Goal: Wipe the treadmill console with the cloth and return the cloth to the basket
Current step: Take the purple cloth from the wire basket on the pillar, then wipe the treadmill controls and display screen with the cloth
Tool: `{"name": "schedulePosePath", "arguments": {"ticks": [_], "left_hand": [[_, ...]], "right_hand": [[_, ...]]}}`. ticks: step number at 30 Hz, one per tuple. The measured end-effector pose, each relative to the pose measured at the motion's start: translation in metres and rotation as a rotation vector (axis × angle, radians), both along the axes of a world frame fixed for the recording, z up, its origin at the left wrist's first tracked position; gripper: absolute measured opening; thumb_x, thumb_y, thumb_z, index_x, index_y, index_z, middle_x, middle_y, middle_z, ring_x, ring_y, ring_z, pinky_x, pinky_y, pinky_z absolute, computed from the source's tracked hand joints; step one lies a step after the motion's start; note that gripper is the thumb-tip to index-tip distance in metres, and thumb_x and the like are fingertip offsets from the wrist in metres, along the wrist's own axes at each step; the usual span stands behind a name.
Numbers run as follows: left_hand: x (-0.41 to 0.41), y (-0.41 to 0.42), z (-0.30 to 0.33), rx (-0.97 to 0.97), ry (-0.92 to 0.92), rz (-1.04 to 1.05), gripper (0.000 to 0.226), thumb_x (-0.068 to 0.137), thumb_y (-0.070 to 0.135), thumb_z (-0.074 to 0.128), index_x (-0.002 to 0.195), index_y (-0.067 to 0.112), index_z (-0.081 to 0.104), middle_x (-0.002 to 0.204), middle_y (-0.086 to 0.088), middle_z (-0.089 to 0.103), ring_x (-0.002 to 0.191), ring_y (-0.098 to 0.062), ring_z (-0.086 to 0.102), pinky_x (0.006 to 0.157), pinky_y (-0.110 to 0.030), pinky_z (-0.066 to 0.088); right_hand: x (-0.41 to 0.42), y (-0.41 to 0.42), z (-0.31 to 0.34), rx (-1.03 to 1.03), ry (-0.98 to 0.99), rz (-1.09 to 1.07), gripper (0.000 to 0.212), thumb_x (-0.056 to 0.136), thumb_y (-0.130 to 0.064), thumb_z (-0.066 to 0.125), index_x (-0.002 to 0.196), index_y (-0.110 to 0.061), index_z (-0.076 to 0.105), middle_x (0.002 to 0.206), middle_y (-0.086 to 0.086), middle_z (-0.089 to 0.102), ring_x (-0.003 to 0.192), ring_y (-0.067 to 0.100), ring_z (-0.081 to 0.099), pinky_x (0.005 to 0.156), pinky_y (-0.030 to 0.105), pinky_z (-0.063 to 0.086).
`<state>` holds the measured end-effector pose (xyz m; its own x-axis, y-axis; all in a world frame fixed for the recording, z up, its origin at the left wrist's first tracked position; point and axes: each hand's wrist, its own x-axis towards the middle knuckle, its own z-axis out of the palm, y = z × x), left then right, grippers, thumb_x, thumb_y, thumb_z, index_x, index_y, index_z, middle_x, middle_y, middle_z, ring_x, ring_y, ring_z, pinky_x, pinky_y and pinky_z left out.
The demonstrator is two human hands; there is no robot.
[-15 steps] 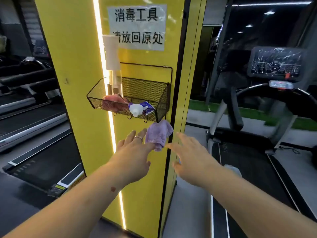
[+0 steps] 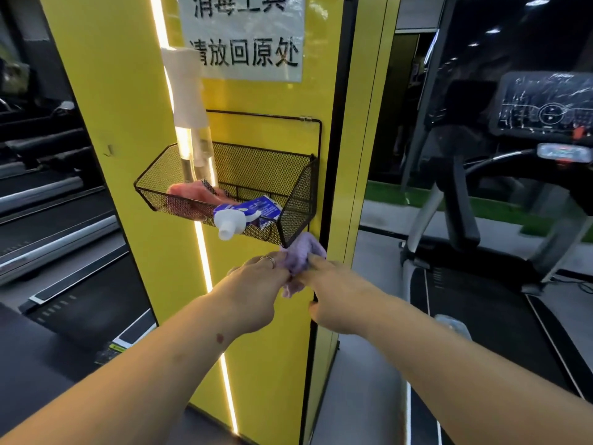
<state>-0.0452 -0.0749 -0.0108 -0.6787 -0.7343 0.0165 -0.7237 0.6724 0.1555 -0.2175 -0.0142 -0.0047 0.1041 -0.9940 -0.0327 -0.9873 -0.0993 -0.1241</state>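
Both hands are now closing on the purple cloth point(image 2: 300, 256): left hand point(image 2: 256, 284) is pinching its left side, right hand point(image 2: 333, 293) is gripping the right side with curled fingers. Half a second ago they were only reaching, fingers spread, short of it. Cloth is hanging under the right end of the wire basket point(image 2: 224, 175) on the yellow pillar point(image 2: 112, 91). Pickup starting; treadmill console point(image 2: 545, 107) to the right, well apart, is likely still unwiped.

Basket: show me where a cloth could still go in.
Free: the right half of the basket, between the tube and the right wall. Crowded: the left half, with the pink cloth and the spray bottle; the tube lies over the front rim.
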Motion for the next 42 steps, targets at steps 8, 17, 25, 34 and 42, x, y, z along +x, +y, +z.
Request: {"name": "schedulePosePath", "arguments": {"ticks": [8, 17, 25, 34, 42], "left_hand": [[-0.001, -0.003, -0.001, -0.091, 0.122, -0.048, 0.041, 0.084, 0.001, 0.050, 0.117, 0.024, 0.059, 0.142, 0.007, 0.045, 0.129, -0.019, 0.048, 0.101, -0.036, 0.046], [0.010, 0.031, 0.001, -0.206, 0.356, -0.129, 0.034, 0.086, 0.020, 0.068, 0.112, 0.029, 0.048, 0.119, 0.007, 0.048, 0.111, -0.018, 0.049, 0.097, -0.033, 0.045], [-0.052, 0.082, 0.003, -0.276, 0.497, -0.360, 0.043, 0.086, 0.019, 0.069, 0.122, 0.017, 0.048, 0.117, 0.000, 0.045, 0.100, -0.021, 0.049, 0.087, -0.037, 0.052], [-0.176, 0.190, 0.045, 0.049, 0.567, -0.534, 0.022, 0.080, 0.027, 0.062, 0.101, 0.029, 0.054, 0.087, 0.010, 0.062, 0.080, -0.014, 0.054, 0.060, -0.026, 0.042], [-0.306, 0.290, 0.052, 0.093, 0.499, -0.598, 0.013, 0.086, 0.034, 0.058, 0.096, 0.026, 0.054, 0.081, 0.007, 0.062, 0.073, -0.014, 0.057, 0.066, -0.043, 0.049]], "right_hand": [[-0.005, -0.006, 0.000, -0.182, -0.090, 0.025, 0.035, 0.088, -0.019, 0.058, 0.122, -0.025, 0.061, 0.120, -0.007, 0.056, 0.109, 0.019, 0.053, 0.089, 0.035, 0.051], [0.000, 0.041, 0.018, -0.404, -0.251, 0.061, 0.013, 0.082, -0.022, 0.062, 0.083, -0.025, 0.075, 0.089, -0.010, 0.067, 0.088, 0.010, 0.056, 0.081, 0.032, 0.050], [-0.029, 0.124, 0.024, -0.494, -0.536, -0.280, 0.016, 0.077, -0.009, 0.060, 0.079, -0.022, 0.069, 0.082, -0.008, 0.066, 0.083, 0.011, 0.062, 0.076, 0.040, 0.054], [-0.129, 0.263, 0.023, -0.598, -0.414, -0.420, 0.050, 0.072, -0.034, 0.073, 0.119, -0.032, 0.057, 0.113, -0.010, 0.053, 0.102, 0.011, 0.055, 0.085, 0.028, 0.050], [-0.245, 0.392, 0.042, -0.548, -0.752, -0.554, 0.024, 0.088, -0.006, 0.067, 0.095, -0.029, 0.073, 0.084, -0.001, 0.071, 0.076, 0.013, 0.065, 0.069, 0.024, 0.053]]}}
